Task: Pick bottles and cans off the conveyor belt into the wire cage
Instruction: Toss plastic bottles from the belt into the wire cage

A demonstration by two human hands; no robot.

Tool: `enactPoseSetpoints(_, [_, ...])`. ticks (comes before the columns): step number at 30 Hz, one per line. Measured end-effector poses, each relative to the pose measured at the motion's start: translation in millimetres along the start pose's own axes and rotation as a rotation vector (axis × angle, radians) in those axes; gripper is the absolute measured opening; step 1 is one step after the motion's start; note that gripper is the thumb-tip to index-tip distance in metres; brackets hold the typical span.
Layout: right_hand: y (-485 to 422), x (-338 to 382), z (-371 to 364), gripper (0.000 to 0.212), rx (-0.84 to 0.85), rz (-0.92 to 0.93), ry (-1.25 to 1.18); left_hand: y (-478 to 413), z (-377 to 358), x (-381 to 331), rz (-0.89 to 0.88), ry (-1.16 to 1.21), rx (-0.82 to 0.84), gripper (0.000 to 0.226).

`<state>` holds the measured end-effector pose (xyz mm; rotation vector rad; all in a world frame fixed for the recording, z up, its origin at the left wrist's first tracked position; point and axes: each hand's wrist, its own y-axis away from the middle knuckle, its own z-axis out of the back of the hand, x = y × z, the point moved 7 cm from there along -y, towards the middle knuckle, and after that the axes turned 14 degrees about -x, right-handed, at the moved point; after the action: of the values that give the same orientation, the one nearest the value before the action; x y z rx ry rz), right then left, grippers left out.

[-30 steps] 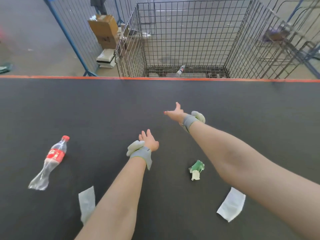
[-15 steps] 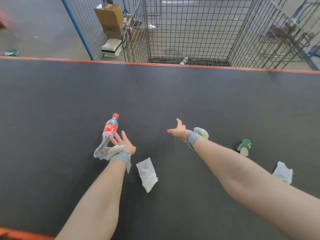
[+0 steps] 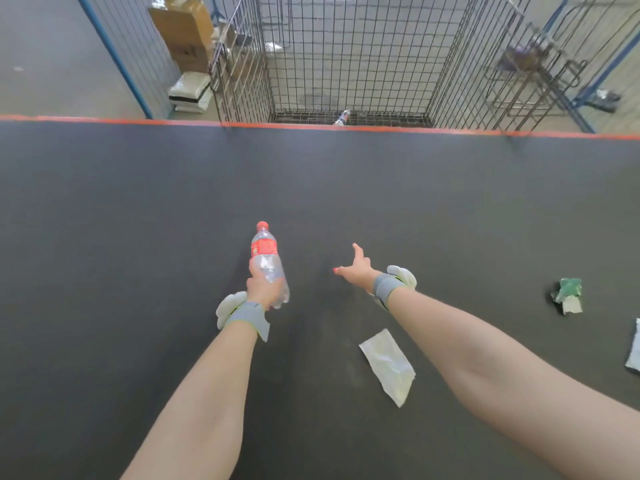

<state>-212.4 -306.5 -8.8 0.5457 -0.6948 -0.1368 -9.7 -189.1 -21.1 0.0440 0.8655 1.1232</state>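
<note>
My left hand (image 3: pixel 262 287) grips the lower body of a clear plastic bottle (image 3: pixel 266 258) with a red cap and red label, its cap pointing away from me over the dark conveyor belt (image 3: pixel 138 209). To the right of it, my right hand (image 3: pixel 356 268) hovers above the belt with fingers spread and holds nothing. The wire cage (image 3: pixel 346 57) stands just beyond the belt's orange far edge, and one bottle (image 3: pixel 342 117) lies on its floor near the front.
A clear plastic wrapper (image 3: pixel 389 365) lies on the belt under my right forearm. A crumpled green and white scrap (image 3: pixel 568 294) and a pale wrapper (image 3: pixel 634 351) lie at the right. A cardboard box (image 3: pixel 183 29) and a blue-framed fence (image 3: pixel 117 57) stand left of the cage.
My left hand reached the red-labelled bottle and closed round it, lifting it cap-forward. The litter on the belt has drifted to the right in view. My right hand stayed open.
</note>
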Motion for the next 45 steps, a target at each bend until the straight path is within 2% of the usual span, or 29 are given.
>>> enactPoseSetpoints(3, [-12.8,20.8,17.8,0.085,-0.004,0.015,-0.032,-9.5,-11.2,-43.5,0.082,0.266,0.096,0.066])
enactPoseSetpoints(8, [-59.3,59.5,56.0,0.084,-0.045,0.039,-0.096,-44.6,-25.3,-140.0,0.097,0.464,0.176,0.058])
enactPoseSetpoints(12, [-113.2,110.0,85.8,0.082,-0.101,0.076,-0.164,-92.5,-9.6,-277.6,-0.051,0.646,0.227,0.069])
enactPoseSetpoints(14, [-148.4,144.9,101.2,0.080,-0.137,0.122,-0.209,-114.0,-8.2,-341.1,-0.145,0.609,0.280,0.075])
enactPoseSetpoints(17, [-186.3,184.8,108.4,0.079,-0.156,0.174,-0.263,-149.0,-25.3,-370.8,-0.204,0.366,0.294,0.092])
enactPoseSetpoints(21, [-207.8,194.7,106.0,0.081,-0.174,0.188,-0.225,-158.0,-53.2,-350.1,-0.264,0.121,0.188,0.093])
enactPoseSetpoints(24, [-203.6,183.5,99.9,0.082,-0.176,0.142,-0.178,-147.0,-61.9,-320.0,-0.237,-0.039,0.219,0.090])
enactPoseSetpoints(32, [-112.9,150.6,87.8,0.082,-0.145,0.105,-0.126,-64.8,-38.2,-232.1,-0.176,-0.114,0.266,0.081])
enactPoseSetpoints(37, [-22.5,89.8,49.6,0.077,-0.065,0.146,0.065,-0.4,-25.2,-138.5,-0.173,-0.264,0.241,0.080])
enactPoseSetpoints(40, [18.9,47.4,16.9,0.076,0.006,0.169,0.184,30.6,-18.0,-83.0,-0.234,-0.389,0.192,0.080])
enactPoseSetpoints(45, [65.0,-20.4,-22.2,0.089,0.098,0.154,0.328,62.1,-7.9,-0.9,-0.288,-0.589,0.107,0.078])
